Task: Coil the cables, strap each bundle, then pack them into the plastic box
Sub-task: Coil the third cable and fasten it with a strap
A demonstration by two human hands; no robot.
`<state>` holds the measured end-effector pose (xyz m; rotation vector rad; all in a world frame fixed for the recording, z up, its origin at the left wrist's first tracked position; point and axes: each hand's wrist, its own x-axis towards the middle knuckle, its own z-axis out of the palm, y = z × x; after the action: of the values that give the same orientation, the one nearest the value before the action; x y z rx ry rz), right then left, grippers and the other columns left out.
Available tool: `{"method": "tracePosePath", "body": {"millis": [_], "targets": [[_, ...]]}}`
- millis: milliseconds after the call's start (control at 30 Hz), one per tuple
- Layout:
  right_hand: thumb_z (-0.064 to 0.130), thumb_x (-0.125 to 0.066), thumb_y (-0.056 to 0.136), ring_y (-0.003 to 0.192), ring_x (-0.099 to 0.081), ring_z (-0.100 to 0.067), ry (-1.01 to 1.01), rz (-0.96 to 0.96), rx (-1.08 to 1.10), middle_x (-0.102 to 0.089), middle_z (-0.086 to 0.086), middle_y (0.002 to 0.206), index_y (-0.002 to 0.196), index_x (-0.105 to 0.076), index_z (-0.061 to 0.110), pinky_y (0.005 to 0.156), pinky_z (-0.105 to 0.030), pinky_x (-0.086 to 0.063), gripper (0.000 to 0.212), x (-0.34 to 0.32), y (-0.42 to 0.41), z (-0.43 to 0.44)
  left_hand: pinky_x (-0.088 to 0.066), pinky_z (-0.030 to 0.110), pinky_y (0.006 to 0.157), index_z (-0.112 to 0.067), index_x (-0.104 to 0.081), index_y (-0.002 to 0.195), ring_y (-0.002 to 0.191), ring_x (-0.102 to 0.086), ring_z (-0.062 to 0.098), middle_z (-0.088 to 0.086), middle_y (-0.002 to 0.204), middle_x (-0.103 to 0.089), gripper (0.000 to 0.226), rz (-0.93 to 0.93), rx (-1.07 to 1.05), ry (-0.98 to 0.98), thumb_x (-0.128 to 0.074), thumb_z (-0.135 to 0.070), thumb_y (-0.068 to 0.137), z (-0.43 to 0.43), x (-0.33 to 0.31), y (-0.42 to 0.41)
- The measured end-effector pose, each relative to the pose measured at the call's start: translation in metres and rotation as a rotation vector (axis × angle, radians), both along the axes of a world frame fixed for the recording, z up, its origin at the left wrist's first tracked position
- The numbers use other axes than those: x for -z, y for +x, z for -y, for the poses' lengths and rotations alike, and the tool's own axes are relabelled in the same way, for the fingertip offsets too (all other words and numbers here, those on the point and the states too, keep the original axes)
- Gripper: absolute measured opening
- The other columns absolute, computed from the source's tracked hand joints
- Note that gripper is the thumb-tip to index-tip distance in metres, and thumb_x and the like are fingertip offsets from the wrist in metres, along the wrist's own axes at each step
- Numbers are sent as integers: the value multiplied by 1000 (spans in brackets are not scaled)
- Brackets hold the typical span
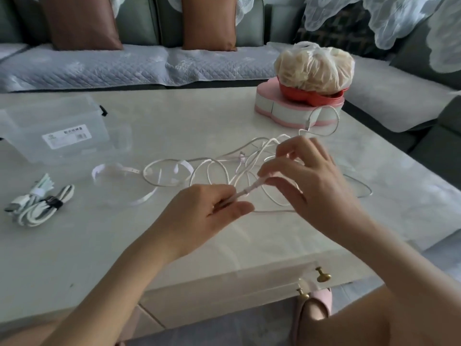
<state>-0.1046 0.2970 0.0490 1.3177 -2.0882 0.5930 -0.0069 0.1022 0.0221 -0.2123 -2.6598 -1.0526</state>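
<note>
At ten o'clock on the pale stone-look counter [174, 108] sits the clear plastic box [62, 131] with a paper label. At eight o'clock, well apart from the hands, lie two coiled white cable bundles [40, 204], one bound by a white strap and the other by a black one. Flat white strap ribbons [114, 171] lie loose near nine o'clock. The long white loose cable [212, 160] sprawls in uncoiled loops across the middle. The left hand [207, 211] pinches it just behind its plug with thumb and curled fingers. The right hand [309, 181], at two o'clock of the left, pinches the plug end between thumb and forefinger, other fingers fanned. At one o'clock stands a pink heart-shaped tin [287, 113] carrying a knotted plastic bag [314, 66].
</note>
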Motion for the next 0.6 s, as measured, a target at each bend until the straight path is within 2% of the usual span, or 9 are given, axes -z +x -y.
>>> {"method": "tracePosePath", "body": {"millis": [100,200,267,300,367,433,533,600], "targets": [[29,-57,91,90,-53,-21,-128,158,-19,-54,-1,98,108,-61,17,79,-38,-46,21,-4,4,9,-28,21,52,-24,-47,61,53,-33,10,-6,57,-37,39,35,100,422,-45,-50,89,-12,-5,1],[35,-60,87,91,-55,-16,-334,570,-102,-55,7,99,114,-45,22,82,-33,-48,33,-2,11,23,-37,16,57,-24,-56,59,50,-38,5,-11,53,-42,34,-42,60,883,-47,-34,91,-8,-15,0],[37,-59,88,101,-54,-10,-229,811,-146,-55,10,112,122,-40,22,88,-28,-47,42,3,13,31,-43,18,60,-23,-56,61,47,-32,5,-11,50,-35,38,-59,85,1185,-42,-34,95,2,-21,0],[34,-62,88,109,-51,-8,-96,838,-153,-52,10,122,129,-36,22,93,-24,-43,50,7,13,34,-43,18,59,-22,-54,62,47,-28,6,-11,51,-31,40,-70,108,1316,-38,-34,96,7,-24,0],[26,-65,87,125,-41,-8,196,683,-163,-45,9,136,139,-32,24,102,-18,-30,62,16,12,40,-42,17,60,-21,-52,65,47,-27,5,-10,52,-29,40,-77,145,1527,-33,-34,98,18,-28,2],[24,-65,86,129,-36,-9,333,509,-150,-46,11,137,139,-35,30,105,-23,-22,61,20,12,50,-41,18,65,-20,-53,71,49,-31,6,-8,54,-33,40,-53,243,1685,-30,-32,101,31,-28,5],[26,-65,87,113,-48,-10,281,475,-70,-55,16,112,130,-43,36,104,-29,-25,50,17,10,61,-39,24,76,-11,-54,82,56,-39,12,-2,60,-36,37,23,432,1910,-29,-27,104,44,-29,12],[38,-63,87,96,-48,-7,278,447,-38,-56,19,93,126,-44,38,108,-37,-25,43,14,3,61,-39,27,78,-7,-53,84,58,-40,15,-1,63,-33,37,16,406,1970,-27,-24,104,50,-30,17]]}}
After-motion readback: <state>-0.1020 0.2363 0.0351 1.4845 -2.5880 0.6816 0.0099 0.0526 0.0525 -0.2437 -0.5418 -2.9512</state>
